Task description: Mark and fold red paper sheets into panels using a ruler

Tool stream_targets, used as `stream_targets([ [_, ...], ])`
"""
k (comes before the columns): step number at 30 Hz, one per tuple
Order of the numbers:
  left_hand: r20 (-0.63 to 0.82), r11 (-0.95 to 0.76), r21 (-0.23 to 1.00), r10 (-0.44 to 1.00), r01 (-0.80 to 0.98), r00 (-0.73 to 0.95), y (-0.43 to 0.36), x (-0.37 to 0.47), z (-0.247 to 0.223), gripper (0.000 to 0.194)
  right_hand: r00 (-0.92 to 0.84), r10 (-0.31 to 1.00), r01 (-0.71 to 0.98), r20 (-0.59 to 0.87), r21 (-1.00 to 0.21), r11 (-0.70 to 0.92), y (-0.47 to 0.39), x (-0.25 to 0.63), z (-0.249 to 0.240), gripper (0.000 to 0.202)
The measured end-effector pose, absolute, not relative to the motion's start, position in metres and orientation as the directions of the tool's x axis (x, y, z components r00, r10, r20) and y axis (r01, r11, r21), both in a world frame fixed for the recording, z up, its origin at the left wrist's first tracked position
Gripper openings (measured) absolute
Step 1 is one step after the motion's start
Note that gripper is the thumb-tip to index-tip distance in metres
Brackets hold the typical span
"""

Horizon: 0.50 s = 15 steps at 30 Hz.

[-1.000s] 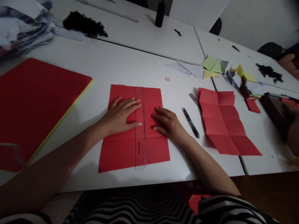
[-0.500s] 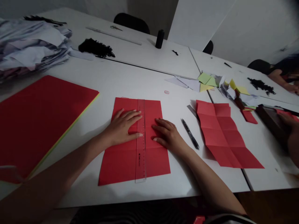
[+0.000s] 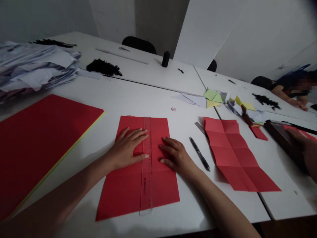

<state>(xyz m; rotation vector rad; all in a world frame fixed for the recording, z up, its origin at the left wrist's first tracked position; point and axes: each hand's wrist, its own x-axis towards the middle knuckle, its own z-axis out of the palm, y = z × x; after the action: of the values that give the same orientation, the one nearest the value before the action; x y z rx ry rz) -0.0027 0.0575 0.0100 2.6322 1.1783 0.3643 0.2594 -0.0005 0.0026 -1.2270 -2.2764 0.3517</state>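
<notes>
A creased red sheet (image 3: 119, 191) lies flat on the white table, with a clear ruler (image 3: 146, 185) lengthwise over its middle. My left hand (image 3: 127, 150) rests on the sheet, fingers spread, the fingertips touching the ruler's left part. On the sheet's right half lies my right hand (image 3: 175, 155), palm down, its fingers apart and short of the ruler. Neither hand is wrapped round anything. Right of my right hand is a black pen (image 3: 199, 154). Beyond the pen stands a folded and opened red sheet (image 3: 235, 148), with a metal ruler (image 3: 200, 128) partly under it.
Stacked red sheets (image 3: 49, 138) lie at left, below a pile of papers (image 3: 37, 66). Black cords (image 3: 104, 67) and a black bottle-like object (image 3: 165, 59) are farther back. Paper scraps (image 3: 213, 96) lie mid-right. Another person's hand (image 3: 299, 137) is at the right edge.
The view has tilted up, so the table things appear lower. My hands, the ruler and the red sheet keep nearly the same places relative to each other.
</notes>
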Motion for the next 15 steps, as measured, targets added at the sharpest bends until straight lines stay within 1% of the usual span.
stream_targets([
  [2, 0.119, -0.649, 0.316, 0.751, 0.692, 0.650, 0.058, -0.003, 0.010, 0.070, -0.445, 0.837, 0.677, 0.318, -0.492, 0.547, -0.001, 0.258, 0.005, 0.048],
  [4, 0.111, -0.647, 0.323, 0.751, 0.691, 0.651, 0.057, -0.003, 0.011, 0.069, -0.397, 0.866, 0.658, 0.304, -0.564, 0.499, -0.003, 0.256, 0.010, 0.048],
  [7, 0.104, -0.638, 0.330, 0.757, 0.696, 0.645, 0.057, -0.003, 0.013, 0.069, -0.216, 0.946, 0.571, 0.241, -0.755, 0.322, -0.007, 0.257, 0.018, 0.048],
  [9, 0.092, -0.634, 0.327, 0.760, 0.701, 0.644, 0.057, -0.003, 0.014, 0.070, -0.098, 0.989, 0.434, 0.114, -0.889, 0.145, -0.009, 0.259, 0.023, 0.049],
  [10, 0.088, -0.633, 0.324, 0.760, 0.703, 0.644, 0.057, -0.003, 0.014, 0.071, -0.059, 0.998, 0.355, 0.032, -0.934, 0.051, -0.009, 0.262, 0.025, 0.051],
  [12, 0.081, -0.636, 0.319, 0.757, 0.703, 0.649, 0.057, -0.004, 0.014, 0.071, -0.018, 0.993, 0.198, -0.114, -0.974, -0.108, -0.008, 0.267, 0.029, 0.054],
  [15, 0.085, -0.642, 0.311, 0.753, 0.701, 0.652, 0.057, -0.004, 0.012, 0.071, -0.017, 0.974, -0.016, -0.224, -0.974, -0.224, -0.006, 0.273, 0.034, 0.058],
])
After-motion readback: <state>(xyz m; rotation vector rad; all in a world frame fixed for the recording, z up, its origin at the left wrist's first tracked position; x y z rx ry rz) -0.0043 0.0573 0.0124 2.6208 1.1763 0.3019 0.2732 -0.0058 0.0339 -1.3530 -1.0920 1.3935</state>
